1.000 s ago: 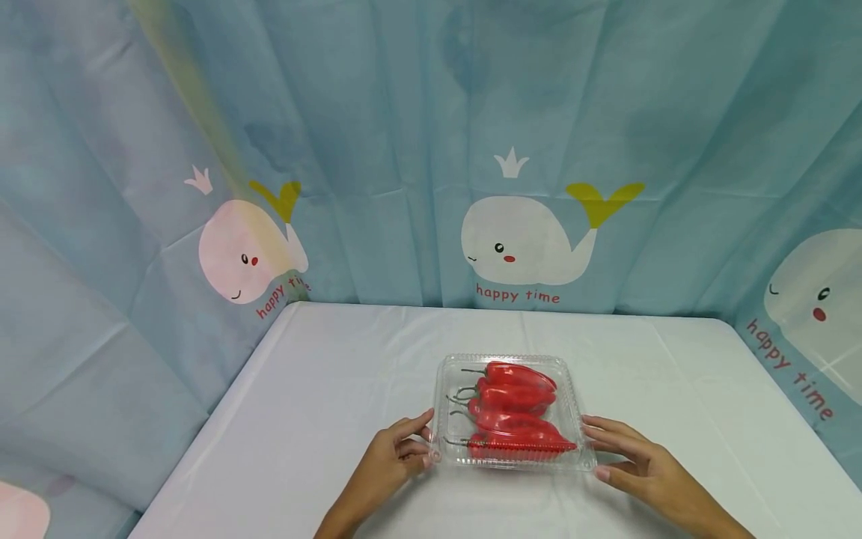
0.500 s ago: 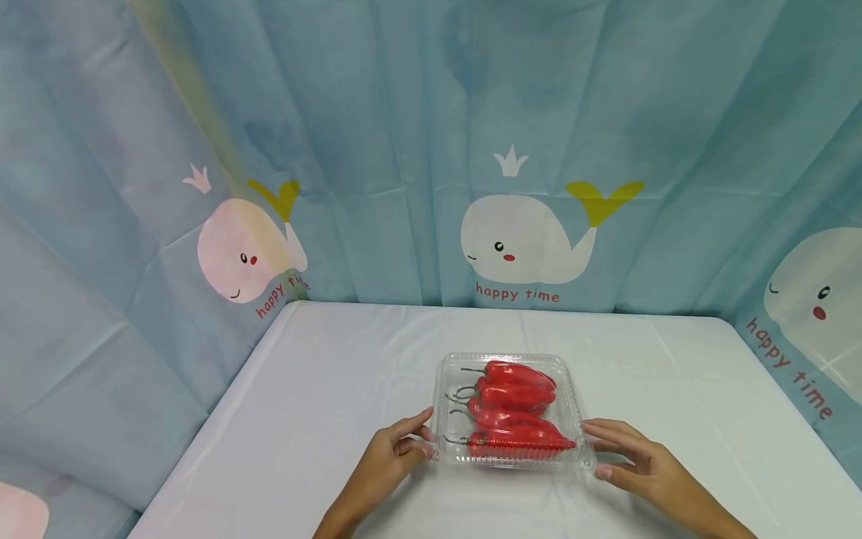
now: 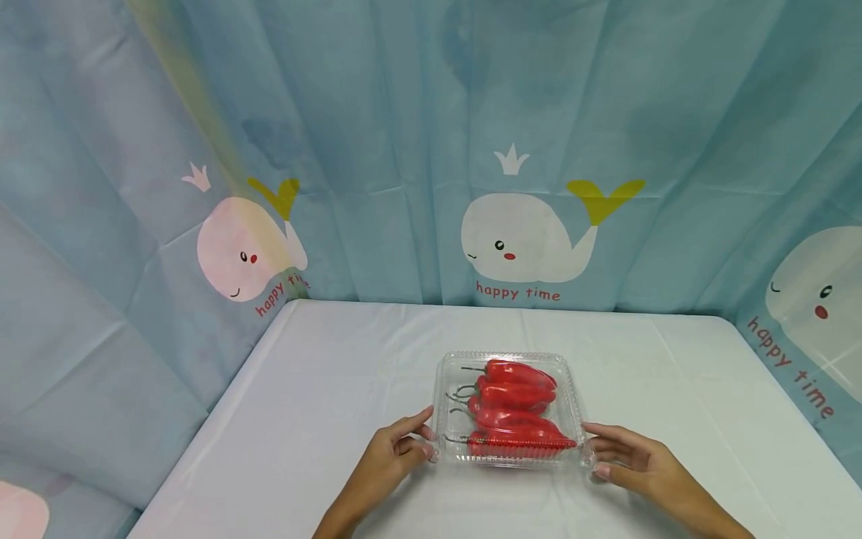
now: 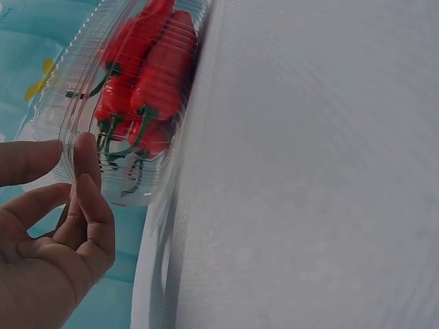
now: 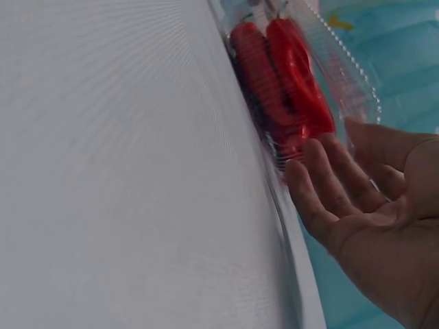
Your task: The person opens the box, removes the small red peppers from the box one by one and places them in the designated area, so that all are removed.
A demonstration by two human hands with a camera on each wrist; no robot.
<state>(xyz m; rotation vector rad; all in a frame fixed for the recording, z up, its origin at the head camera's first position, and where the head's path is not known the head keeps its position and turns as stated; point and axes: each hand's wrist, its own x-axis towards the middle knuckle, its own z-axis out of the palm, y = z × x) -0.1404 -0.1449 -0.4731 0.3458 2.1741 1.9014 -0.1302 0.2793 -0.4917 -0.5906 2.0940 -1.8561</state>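
A clear plastic clamshell box lies on the white-covered table, its lid down over several red peppers with thin green stems. At the box's near left corner, my left hand pinches the rim between thumb and fingers, plain in the left wrist view, where the rim runs between them. My right hand is at the near right corner, thumb and bent fingers on either side of the clear edge. In the right wrist view its fingers reach along the box wall below the peppers.
A white cloth covers the table. Behind and beside it hangs a pale blue curtain printed with white whales and lettering. The table's back edge meets the curtain.
The right hand's thumb and fingers have shifted slightly at the near right corner, where the clear edge now stands out more. Left hand, box and peppers stay almost where they were.
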